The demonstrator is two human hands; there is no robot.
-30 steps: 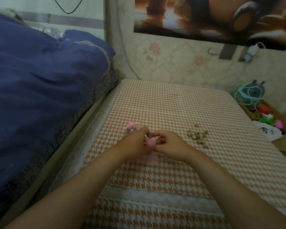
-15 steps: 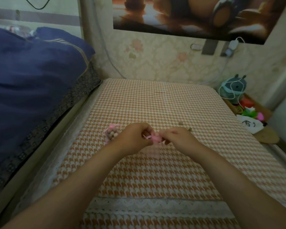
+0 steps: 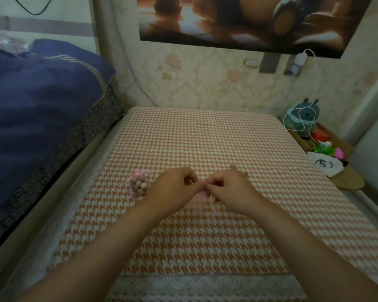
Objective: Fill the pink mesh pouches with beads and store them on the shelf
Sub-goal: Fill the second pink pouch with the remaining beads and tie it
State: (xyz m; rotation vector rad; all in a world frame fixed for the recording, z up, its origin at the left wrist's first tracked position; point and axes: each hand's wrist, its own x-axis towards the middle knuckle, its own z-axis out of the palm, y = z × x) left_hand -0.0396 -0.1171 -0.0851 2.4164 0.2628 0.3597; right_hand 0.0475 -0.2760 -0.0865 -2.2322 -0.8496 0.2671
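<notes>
A small pink mesh pouch (image 3: 202,194) is pinched between my left hand (image 3: 175,188) and my right hand (image 3: 231,190), just above the orange houndstooth cloth (image 3: 205,144). Only a sliver of it shows between the fingers, and a thin pink ribbon hangs below my right hand. A second pink mesh pouch (image 3: 139,185), full of tan beads and tied at the top, lies on the cloth to the left of my left hand. The loose tan beads (image 3: 234,166) are almost wholly hidden behind my right hand.
A bed with a dark blue quilt (image 3: 37,110) runs along the left side. To the right, lower than the cloth, stand a teal toy wrapped in white cable (image 3: 302,116), colourful small items (image 3: 327,148) and a white bag (image 3: 324,164). A wallpapered wall closes the back.
The view has shifted, so the filled pouch now shows further to the left. My hands stay together on the small pouch, and my right hand now covers the bead pile.
</notes>
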